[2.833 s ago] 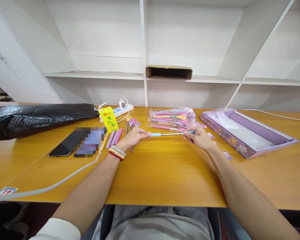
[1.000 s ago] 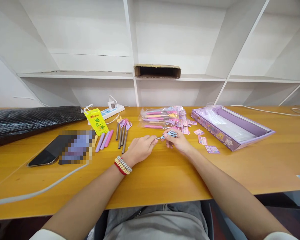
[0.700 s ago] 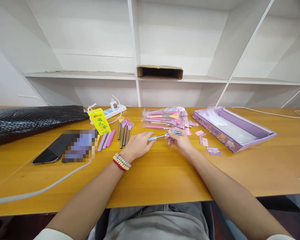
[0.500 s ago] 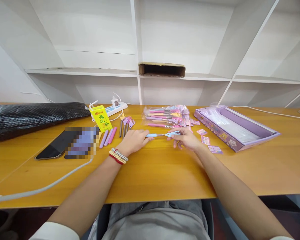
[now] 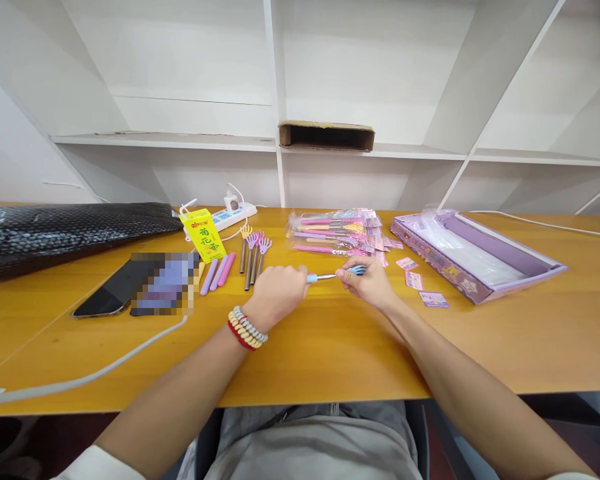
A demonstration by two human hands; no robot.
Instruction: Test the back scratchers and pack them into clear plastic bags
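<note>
A blue back scratcher with a metal rod is stretched level between my hands, just above the table. My left hand is closed in a fist around its blue handle, and only the handle's end shows. At the other end, my right hand pinches the blue claw head, partly covering it. Left of my hands lie several loose claw heads on metal rods, in yellow, purple and pink. Beside them are purple and pink handle sleeves. Behind my hands rests a clear bag of back scratchers.
Small printed cards lie right of my right hand, near an open purple box with plastic inside. To the left are a yellow drink carton, a phone, a power strip and a black wrapped roll.
My left hand has turned over and wrapped fully around the handle. My right fingers have closed more tightly on the claw head. The view has shifted slightly.
</note>
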